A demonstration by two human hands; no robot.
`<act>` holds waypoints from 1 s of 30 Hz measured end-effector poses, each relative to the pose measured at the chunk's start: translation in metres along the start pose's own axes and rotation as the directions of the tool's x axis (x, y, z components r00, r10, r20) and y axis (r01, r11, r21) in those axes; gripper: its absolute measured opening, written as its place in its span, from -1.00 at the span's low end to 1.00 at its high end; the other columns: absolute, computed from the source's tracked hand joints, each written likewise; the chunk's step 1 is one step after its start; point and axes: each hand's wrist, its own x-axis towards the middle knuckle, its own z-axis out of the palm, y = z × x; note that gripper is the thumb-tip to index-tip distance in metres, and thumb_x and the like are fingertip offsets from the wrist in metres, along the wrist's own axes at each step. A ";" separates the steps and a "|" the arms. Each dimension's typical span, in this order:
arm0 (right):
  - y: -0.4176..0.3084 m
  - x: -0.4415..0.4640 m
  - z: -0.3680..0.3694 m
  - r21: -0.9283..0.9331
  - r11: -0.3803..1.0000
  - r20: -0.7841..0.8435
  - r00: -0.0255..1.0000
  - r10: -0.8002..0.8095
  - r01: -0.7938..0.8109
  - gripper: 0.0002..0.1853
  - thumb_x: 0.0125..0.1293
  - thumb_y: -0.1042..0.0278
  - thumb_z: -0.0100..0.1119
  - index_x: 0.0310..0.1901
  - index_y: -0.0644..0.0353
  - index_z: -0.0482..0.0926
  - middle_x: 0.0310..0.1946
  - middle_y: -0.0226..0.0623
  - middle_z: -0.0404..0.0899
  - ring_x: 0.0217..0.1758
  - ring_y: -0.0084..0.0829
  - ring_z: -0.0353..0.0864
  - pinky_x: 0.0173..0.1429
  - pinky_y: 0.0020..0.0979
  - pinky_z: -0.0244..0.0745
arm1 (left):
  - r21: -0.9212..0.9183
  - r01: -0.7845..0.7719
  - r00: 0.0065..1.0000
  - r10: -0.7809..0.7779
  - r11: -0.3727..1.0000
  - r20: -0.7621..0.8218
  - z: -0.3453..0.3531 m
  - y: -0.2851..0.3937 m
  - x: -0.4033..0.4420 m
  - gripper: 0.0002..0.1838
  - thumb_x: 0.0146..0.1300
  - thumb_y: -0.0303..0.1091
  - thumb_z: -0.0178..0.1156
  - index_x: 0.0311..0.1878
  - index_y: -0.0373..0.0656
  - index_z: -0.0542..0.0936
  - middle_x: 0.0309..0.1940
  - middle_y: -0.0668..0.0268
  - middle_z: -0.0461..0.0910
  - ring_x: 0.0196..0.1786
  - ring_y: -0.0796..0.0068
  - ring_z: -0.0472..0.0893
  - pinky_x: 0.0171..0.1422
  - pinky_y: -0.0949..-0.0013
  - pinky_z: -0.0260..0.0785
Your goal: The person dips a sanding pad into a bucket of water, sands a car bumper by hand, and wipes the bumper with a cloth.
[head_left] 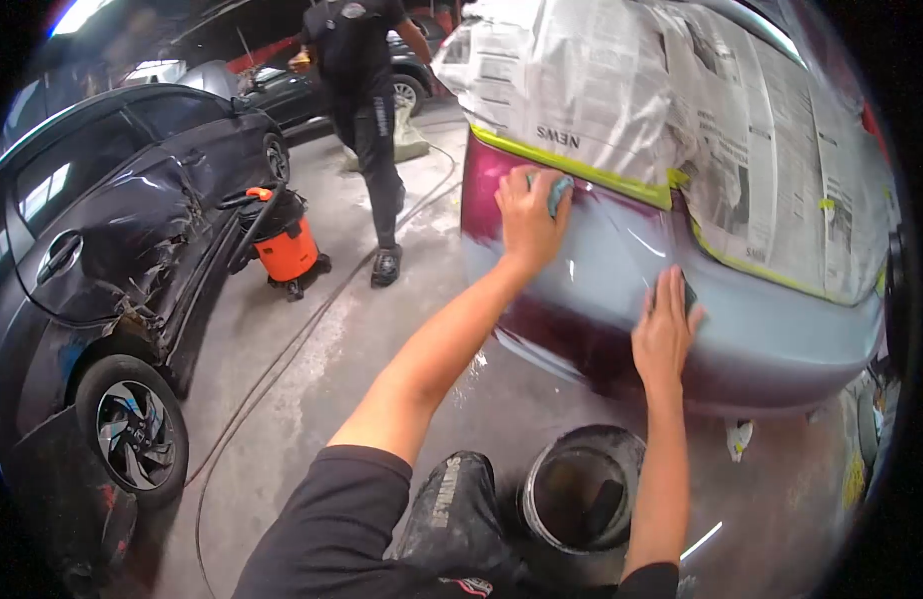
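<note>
My left hand [529, 225] is closed on a blue-green cloth or sponge [559, 192], against the panel just below the yellow tape edge. My right hand [663, 334] lies on the grey-primed part of the car body [761, 324], fingers pointing up. Under its fingers shows the edge of a dark flat pad [690, 297], mostly hidden by the hand. Maroon paint is visible at the panel's left corner and along its lower part. Above, newspaper masking [601, 85] is held along its edge by yellow-green tape [581, 165].
Below my arms stands a round bucket [532, 499] with a dark object inside. A damaged dark car [132, 210] is on the left, beside an orange shop vacuum [287, 252]. Hoses [316, 317] run over the floor. A person in dark clothes [371, 120] is beyond.
</note>
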 end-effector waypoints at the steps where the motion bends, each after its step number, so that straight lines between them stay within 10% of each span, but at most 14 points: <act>1: -0.005 0.013 0.010 0.055 0.998 -0.058 0.998 -0.023 0.026 -0.44 0.58 0.23 -0.04 0.52 0.24 0.27 0.58 -0.12 0.19 0.66 -0.16 0.12 0.61 0.35 -0.17 | 0.048 -0.031 0.999 0.032 0.998 -0.011 0.000 -0.002 -0.004 -0.67 0.17 -0.23 0.41 0.00 -0.04 0.64 -0.02 0.09 0.54 0.12 -0.03 0.50 0.21 -0.08 0.28; 12: -0.031 0.037 0.015 0.130 0.988 -0.302 0.952 -0.045 0.088 -0.47 0.47 0.20 0.11 0.32 0.41 0.43 0.47 0.08 0.32 0.54 -0.02 0.30 0.51 0.42 0.03 | 0.064 -0.142 0.989 0.143 0.988 -0.023 0.003 -0.018 0.004 -0.68 0.26 -0.14 0.40 0.00 -0.06 0.69 -0.09 0.08 0.59 0.09 0.01 0.53 0.21 -0.02 0.33; 30: -0.011 0.037 0.014 0.049 0.976 -0.226 0.954 -0.197 0.213 -0.42 0.50 0.12 0.10 0.40 0.32 0.36 0.53 -0.01 0.23 0.59 -0.06 0.22 0.55 0.34 0.10 | 0.032 -0.132 0.991 0.133 0.991 -0.026 0.011 -0.025 -0.002 -0.69 0.24 -0.13 0.41 0.02 0.04 0.69 0.00 0.16 0.52 0.12 0.02 0.47 0.22 -0.05 0.29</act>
